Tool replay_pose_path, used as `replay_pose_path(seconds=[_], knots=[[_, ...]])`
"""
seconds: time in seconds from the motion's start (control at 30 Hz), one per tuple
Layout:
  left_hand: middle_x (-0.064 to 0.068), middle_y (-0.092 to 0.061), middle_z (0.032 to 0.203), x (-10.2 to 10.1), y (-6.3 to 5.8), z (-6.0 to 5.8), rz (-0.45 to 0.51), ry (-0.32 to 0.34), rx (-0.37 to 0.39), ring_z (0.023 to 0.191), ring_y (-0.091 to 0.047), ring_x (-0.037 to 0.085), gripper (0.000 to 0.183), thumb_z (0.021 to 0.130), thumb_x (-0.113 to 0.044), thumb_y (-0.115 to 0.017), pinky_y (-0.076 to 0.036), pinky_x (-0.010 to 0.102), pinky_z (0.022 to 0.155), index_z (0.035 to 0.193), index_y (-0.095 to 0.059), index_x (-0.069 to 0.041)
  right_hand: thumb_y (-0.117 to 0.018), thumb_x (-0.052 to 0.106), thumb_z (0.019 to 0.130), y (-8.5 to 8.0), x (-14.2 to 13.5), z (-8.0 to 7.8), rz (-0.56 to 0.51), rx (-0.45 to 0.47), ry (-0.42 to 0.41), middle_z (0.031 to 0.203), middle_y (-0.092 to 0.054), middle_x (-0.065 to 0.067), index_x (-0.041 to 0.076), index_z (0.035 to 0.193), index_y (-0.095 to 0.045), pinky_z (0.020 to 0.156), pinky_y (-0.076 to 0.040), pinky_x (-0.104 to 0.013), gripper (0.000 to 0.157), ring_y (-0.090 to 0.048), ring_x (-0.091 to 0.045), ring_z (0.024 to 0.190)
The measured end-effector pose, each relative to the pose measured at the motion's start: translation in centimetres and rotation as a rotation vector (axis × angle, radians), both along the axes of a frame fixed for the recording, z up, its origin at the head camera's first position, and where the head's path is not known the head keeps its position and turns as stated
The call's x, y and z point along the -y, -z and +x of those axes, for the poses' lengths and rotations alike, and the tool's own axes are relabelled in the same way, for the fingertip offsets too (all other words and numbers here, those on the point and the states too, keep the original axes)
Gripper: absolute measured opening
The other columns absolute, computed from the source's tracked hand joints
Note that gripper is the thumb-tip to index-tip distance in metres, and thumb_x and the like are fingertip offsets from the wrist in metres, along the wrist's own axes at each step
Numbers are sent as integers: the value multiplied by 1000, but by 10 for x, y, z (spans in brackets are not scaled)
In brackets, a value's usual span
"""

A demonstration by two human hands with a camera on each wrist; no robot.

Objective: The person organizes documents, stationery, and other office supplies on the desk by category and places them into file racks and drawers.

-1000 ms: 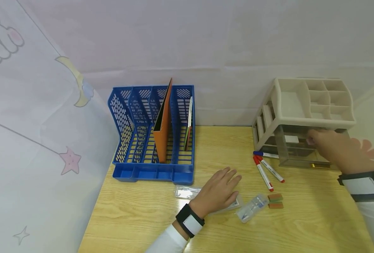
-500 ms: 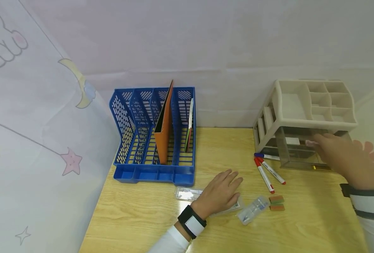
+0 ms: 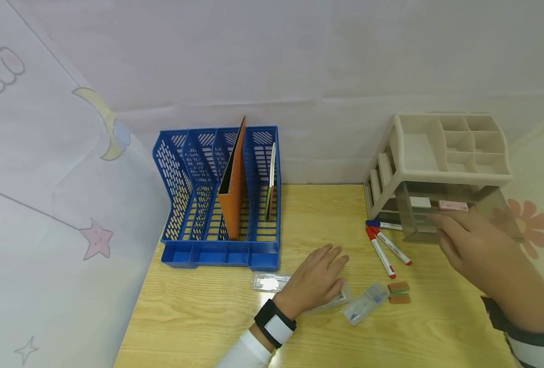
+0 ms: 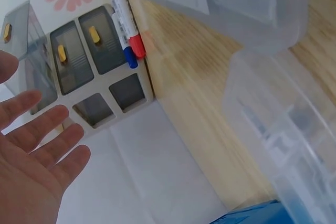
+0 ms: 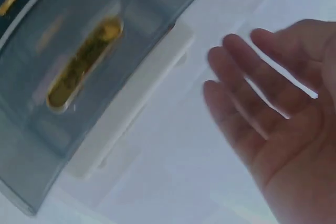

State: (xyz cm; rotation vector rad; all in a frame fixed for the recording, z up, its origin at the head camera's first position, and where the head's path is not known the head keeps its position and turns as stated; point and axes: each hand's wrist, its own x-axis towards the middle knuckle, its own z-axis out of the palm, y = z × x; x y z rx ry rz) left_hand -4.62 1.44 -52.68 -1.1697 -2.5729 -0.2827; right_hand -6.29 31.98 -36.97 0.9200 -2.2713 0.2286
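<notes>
My right hand [image 3: 476, 248] hovers before the pulled-out clear drawer [image 3: 414, 236] of a beige desk organizer [image 3: 453, 176]; its fingers are relaxed and hold nothing. In the right wrist view the same hand [image 5: 278, 98] is apart from the drawer front with its gold handle [image 5: 84, 64]. Inside the drawer lie a pink block [image 3: 453, 205] and a white block [image 3: 420, 202]. My left hand [image 3: 313, 281], fingers spread, is over a long clear plastic case [image 3: 272, 281], covering its middle. To its right lies a shorter clear case [image 3: 366, 304].
Two red-capped markers [image 3: 382, 253] and a blue-capped marker [image 3: 384, 225] lie left of the drawer. Two small orange-brown pieces [image 3: 398, 287] are in front of them. A blue file rack [image 3: 221, 245] holding an orange folder [image 3: 235, 194] and thin booklets [image 3: 271, 184] stands at the left.
My right hand has let go of the pink block, now lying in the drawer beside the white one, and has drawn back towards me. The left hand stays in place.
</notes>
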Motion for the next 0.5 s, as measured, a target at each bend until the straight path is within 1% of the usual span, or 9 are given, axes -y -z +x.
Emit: replay_pose_path(seconds=[0.07, 0.13, 0.23, 0.33, 0.37, 0.47, 0.5], knots=[[12, -54, 153, 1, -2, 1, 5, -4, 0, 143, -50, 27, 52, 99, -37, -63, -43, 39, 118, 145, -56, -12, -36, 24, 108, 3, 9, 6, -37, -4, -45, 89, -68, -22, -10, 102, -70, 57, -48, -40, 48, -66, -33, 69], [12, -53, 153, 2, -3, 1, 14, -10, -1, 143, -50, 27, 53, 98, -36, -65, -43, 39, 118, 145, -56, -13, -38, 21, 107, 6, 18, 11, -78, -20, -97, 88, -69, -20, -9, 101, -72, 54, -47, -34, 45, -64, -30, 68], [12, -52, 154, 3, -6, 3, 28, -7, -1, 143, -50, 28, 54, 98, -35, -66, -42, 39, 119, 145, -55, -13, -40, 17, 106, 9, 32, 19, -129, -43, -168, 86, -69, -18, -7, 98, -73, 46, -42, -23, 42, -60, -23, 62], [13, -52, 154, 4, -9, 5, 39, 8, -13, 143, -50, 29, 52, 99, -35, -63, -42, 39, 119, 145, -56, -12, -41, 15, 106, 13, 45, 25, -183, -61, -220, 86, -69, -18, -7, 95, -73, 45, -37, -18, 41, -56, -21, 59], [13, -52, 154, 4, -10, 6, 47, 15, -15, 143, -50, 29, 51, 99, -35, -64, -42, 39, 119, 144, -56, -12, -41, 15, 106, 15, 48, 27, -194, -67, -226, 86, -70, -19, -8, 95, -73, 45, -36, -18, 41, -55, -21, 59], [13, -52, 154, 5, -12, 9, 55, 21, -23, 143, -50, 29, 51, 98, -33, -65, -44, 39, 118, 143, -57, -12, -42, 13, 105, 22, 52, 31, -211, -87, -241, 88, -71, -21, -10, 94, -73, 50, -42, -23, 41, -61, -26, 62], [13, -52, 154, 5, -12, 11, 55, 20, -24, 143, -49, 28, 51, 98, -33, -66, -44, 39, 118, 143, -57, -12, -42, 13, 105, 25, 53, 33, -213, -90, -247, 88, -71, -21, -10, 94, -73, 51, -42, -23, 41, -61, -27, 62]])
